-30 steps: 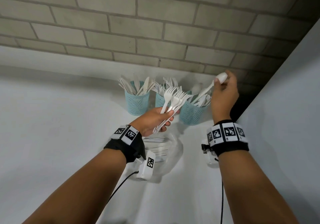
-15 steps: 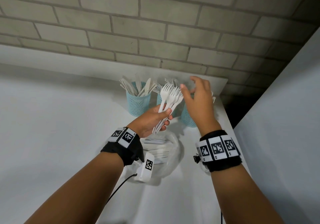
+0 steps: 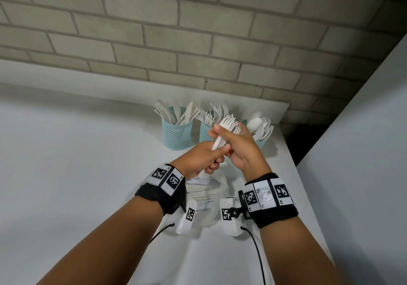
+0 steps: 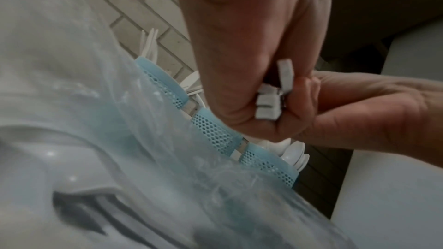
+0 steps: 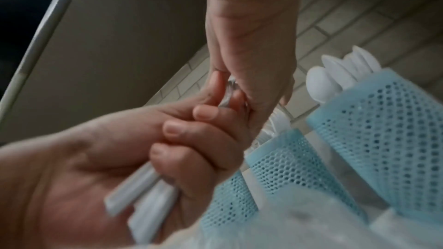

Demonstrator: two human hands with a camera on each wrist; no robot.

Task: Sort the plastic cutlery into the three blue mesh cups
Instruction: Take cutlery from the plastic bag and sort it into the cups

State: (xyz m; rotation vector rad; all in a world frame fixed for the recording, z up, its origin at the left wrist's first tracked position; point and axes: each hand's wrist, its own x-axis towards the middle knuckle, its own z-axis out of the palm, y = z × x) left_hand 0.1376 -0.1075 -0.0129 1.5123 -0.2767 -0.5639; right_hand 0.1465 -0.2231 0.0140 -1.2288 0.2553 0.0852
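Observation:
A bundle of white plastic forks (image 3: pixel 228 123) stands tines-up in front of the cups. My left hand (image 3: pixel 211 159) grips the bundle's handles (image 5: pixel 143 194) low down. My right hand (image 3: pixel 231 135) has closed round the same forks just under the tines. Three blue mesh cups stand in a row near the brick wall: the left cup (image 3: pixel 177 136) holds knives, the middle cup (image 3: pixel 204 134) forks, the right cup (image 3: pixel 262 145) spoons (image 5: pixel 321 84). The hands hide most of the middle cup. The cut ends of the fork handles (image 4: pixel 269 101) poke out below my left fist.
A clear plastic bag (image 3: pixel 211 196) with more white cutlery lies on the white table (image 3: pixel 77 163) under my wrists. The table's right edge (image 3: pixel 295 174) runs close beside the spoon cup, with a white panel beyond. A brick wall backs the table.
My right hand let go of a spoon at the right cup, swung left and took hold of the fork bundle. My left hand kept its grip on the forks.

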